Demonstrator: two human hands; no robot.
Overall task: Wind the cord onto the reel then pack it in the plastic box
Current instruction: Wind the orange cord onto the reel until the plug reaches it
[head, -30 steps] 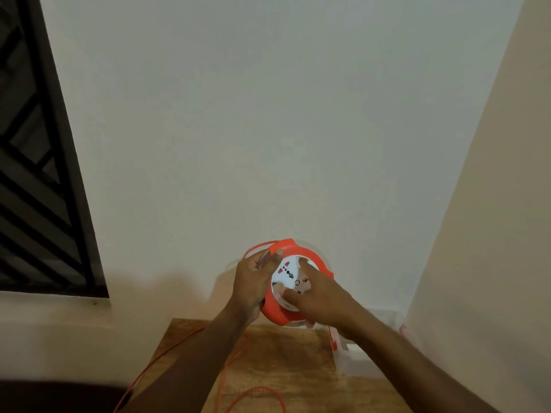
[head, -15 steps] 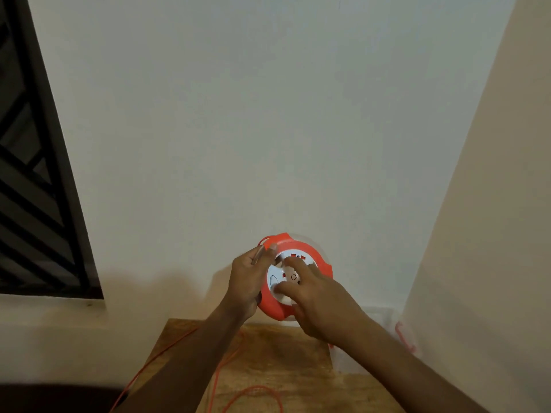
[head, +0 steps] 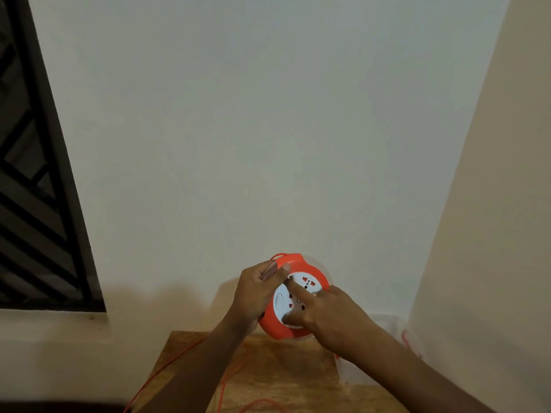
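- Head view: the orange cord reel (head: 293, 296) is held up in the air above the far edge of the wooden desk (head: 277, 371), its white socket face (head: 293, 302) turned toward the camera, probably so that the person can see the hub while winding.
- Left of the reel, the left hand (head: 256, 296) is closed around the reel's left rim, with the fingers wrapped behind it and the thumb lying over the front near the top tab; this grip appears to steady the housing.
- Right of the reel and partly over its lower right, the right hand (head: 331, 317) is half closed with the forefinger stretched out and pressed on the socket face; it grips nothing, and I judge the finger is there to turn the hub.
- Below the reel, loose orange cord (head: 229, 380) trails across the desk and off its near left edge, so winding is far from finished; a short loop of it shows at the reel's top left.
- Right of the reel and lower, against the side wall, a clear plastic box (head: 384, 332) stands at the desk's right end; its edges are faint, and it waits for the packed reel.
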